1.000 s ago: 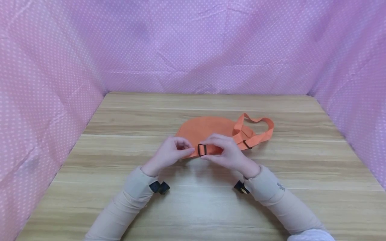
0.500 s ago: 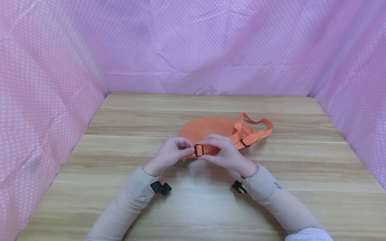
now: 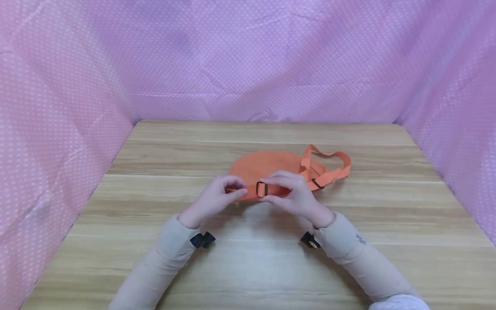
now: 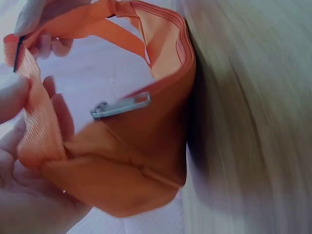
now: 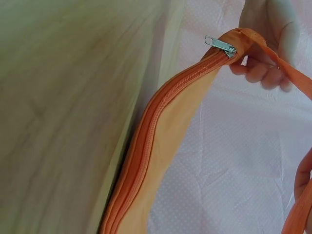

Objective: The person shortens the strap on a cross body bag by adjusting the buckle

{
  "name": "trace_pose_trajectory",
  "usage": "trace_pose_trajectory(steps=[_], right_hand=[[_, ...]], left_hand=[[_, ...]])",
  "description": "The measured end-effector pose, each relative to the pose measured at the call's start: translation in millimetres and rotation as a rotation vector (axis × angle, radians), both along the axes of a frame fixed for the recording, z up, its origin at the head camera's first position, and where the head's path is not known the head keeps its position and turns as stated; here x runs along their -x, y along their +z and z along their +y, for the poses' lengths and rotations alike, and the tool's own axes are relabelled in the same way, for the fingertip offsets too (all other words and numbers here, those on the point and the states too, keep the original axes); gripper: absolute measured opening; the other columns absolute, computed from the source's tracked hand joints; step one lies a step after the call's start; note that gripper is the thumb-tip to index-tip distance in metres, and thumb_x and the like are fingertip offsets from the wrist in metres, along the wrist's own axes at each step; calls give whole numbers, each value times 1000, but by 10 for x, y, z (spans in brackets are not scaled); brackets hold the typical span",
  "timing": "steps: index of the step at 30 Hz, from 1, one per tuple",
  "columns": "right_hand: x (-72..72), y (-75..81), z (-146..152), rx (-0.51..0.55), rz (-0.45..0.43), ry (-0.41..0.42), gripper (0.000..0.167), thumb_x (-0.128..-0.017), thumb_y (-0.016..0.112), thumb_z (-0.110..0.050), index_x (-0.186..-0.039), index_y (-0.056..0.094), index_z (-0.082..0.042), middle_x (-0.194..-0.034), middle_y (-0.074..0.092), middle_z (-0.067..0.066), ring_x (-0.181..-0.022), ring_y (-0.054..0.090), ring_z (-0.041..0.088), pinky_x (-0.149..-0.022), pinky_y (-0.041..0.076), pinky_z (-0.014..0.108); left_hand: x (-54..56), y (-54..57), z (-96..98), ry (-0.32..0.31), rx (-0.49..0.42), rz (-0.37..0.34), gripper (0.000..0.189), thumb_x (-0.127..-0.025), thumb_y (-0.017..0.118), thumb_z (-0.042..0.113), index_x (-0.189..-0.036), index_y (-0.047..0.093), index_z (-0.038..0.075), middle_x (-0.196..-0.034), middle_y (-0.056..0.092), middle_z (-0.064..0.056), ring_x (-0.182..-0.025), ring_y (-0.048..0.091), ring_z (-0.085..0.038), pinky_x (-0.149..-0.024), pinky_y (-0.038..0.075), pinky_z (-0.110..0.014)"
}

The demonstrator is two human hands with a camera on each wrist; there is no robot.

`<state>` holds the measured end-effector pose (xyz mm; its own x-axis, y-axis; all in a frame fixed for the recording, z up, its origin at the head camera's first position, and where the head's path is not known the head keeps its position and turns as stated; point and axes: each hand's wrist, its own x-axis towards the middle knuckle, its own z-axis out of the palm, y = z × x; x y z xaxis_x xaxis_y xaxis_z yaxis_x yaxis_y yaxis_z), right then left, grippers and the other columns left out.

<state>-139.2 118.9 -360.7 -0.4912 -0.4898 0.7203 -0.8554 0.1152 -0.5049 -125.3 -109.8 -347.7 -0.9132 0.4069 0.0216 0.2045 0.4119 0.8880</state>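
An orange waist bag [image 3: 267, 165] stands on the table, its zipper [image 5: 156, 114] facing down toward the person's side. My left hand [image 3: 211, 200] pinches the orange strap [image 4: 36, 117] near the bag's left end. Between thumb and fingers, my right hand [image 3: 296, 196] grips the strap at a black slider buckle [image 3: 257, 189], a short way right of the left fingertips. A metal zipper pull [image 4: 122, 106] hangs near the left end. In the right wrist view the right hand shows only at the edge.
A loose strap loop [image 3: 345, 165] lies to the right, with a second black buckle [image 3: 317, 184] on it. The wooden table [image 3: 248, 267] is bounded by pink dotted cloth [image 3: 248, 56] at back and sides. Black wrist cameras [image 3: 203, 240] sit on both sleeves.
Over the last half second the right hand and the slider buckle have shifted slightly right, and the left hand slightly left. The gap between the left fingertips and the buckle has widened.
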Motion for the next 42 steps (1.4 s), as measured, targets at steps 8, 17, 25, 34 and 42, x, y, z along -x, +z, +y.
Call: trace_pose_trajectory(steps=[8,17,25,34,42], right_hand=[[-11,41,-28,-32,-33,21,40,-66,83,0,-103,69,2,-91,69,10,-82,62,17,-75,48,20],[-13,81,-65,-44,-62,48,42,-64,84,1,-104,69,1,-92,69,8,-84,61,15,-73,48,21],[-2,89,-87,-44,-25,57,41,-64,83,2,-102,69,1,-91,68,9,-83,61,16,-74,49,22],[-23,50,-75,-128,-39,74,38,-67,82,1,-103,70,0,-94,68,8,-85,61,16,-76,52,25],[-36,86,47,-252,-50,-18,37,-74,79,-6,-109,68,-5,-104,66,5,-98,58,18,-84,48,30]], left_hand=[[-16,24,45,8,-90,-13,10,-87,67,7,-93,71,1,-83,67,-7,-69,56,-15,-62,48,-25],[0,46,61,16,-161,-88,12,-86,67,4,-96,70,-2,-84,67,-4,-72,56,-13,-64,48,-24],[3,49,73,5,-239,-100,12,-84,66,-1,-94,68,-8,-80,67,2,-71,56,-8,-64,47,-20],[-32,-11,61,-27,-204,-95,11,-83,70,4,-92,71,-3,-78,68,0,-67,57,-9,-62,48,-22],[-31,-30,31,-19,-135,-58,11,-86,67,8,-93,70,0,-89,67,-9,-64,57,-11,-59,49,-25]])
